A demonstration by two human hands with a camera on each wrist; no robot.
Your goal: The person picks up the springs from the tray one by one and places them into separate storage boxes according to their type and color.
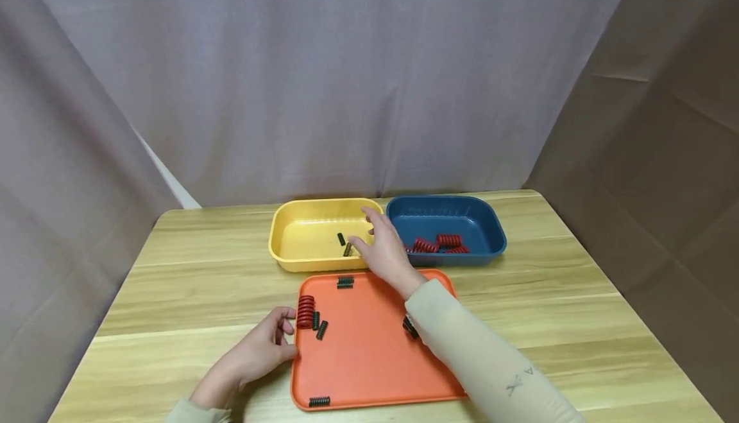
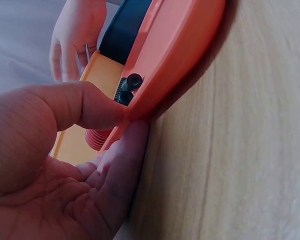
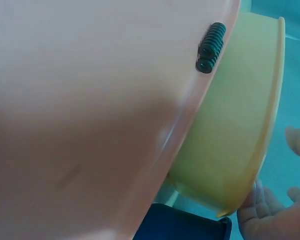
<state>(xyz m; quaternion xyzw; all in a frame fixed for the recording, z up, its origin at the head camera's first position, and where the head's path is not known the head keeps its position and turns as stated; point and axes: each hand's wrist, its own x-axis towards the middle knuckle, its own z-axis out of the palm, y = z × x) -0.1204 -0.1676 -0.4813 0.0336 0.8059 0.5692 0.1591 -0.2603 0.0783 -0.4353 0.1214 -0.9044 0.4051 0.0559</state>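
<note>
At the left edge of the orange tray [image 1: 375,346], my left hand [image 1: 256,353] pinches the rim between thumb and fingers, as the left wrist view also shows. My right hand [image 1: 388,253] hovers over the right end of the yellow bin [image 1: 300,264], fingers spread, with nothing seen between them. Small dark springs [image 1: 341,239] lie in that bin near its thumb. On the tray are red springs [image 1: 306,312] at the left rim and dark springs [image 1: 321,330] beside them. More dark springs [image 1: 345,282] lie at the far rim, and a dark spring [image 1: 319,402] at the near rim.
A blue bin [image 1: 491,257] with several red springs [image 1: 449,240] stands right of the yellow bin. Dark springs [image 1: 410,327] on the tray are partly covered by my right sleeve [image 1: 479,352]. A grey curtain [image 1: 288,89] hangs behind the wooden table [image 1: 202,269].
</note>
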